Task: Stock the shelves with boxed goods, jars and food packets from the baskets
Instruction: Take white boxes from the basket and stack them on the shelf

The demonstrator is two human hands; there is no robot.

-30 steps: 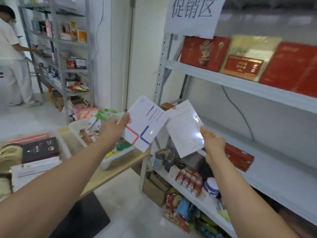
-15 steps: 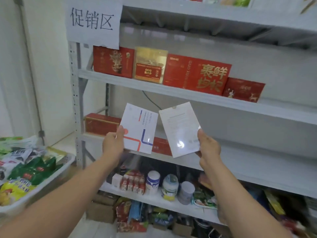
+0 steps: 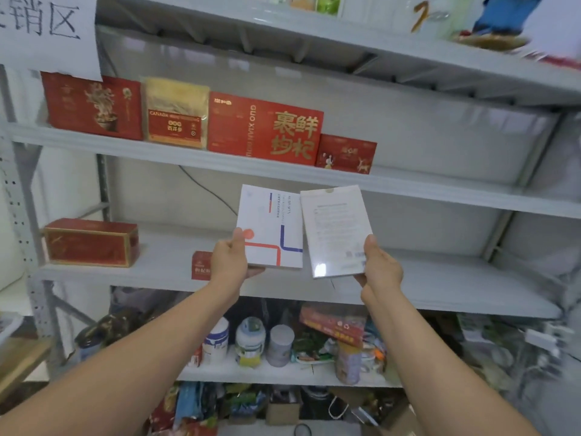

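Before shelf (image 3: 440, 294), left grip (image 3: 229, 262) pinching striped white box (image 3: 273, 231), right grip (image 3: 382, 265) pinching plain box (image 3: 334, 231)

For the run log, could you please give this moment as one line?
left hand: holds striped white box | right hand: holds plain white box | position: both held before middle shelf

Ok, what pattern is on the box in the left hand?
White box with red and blue angled lines and a red dot; head view shows it.
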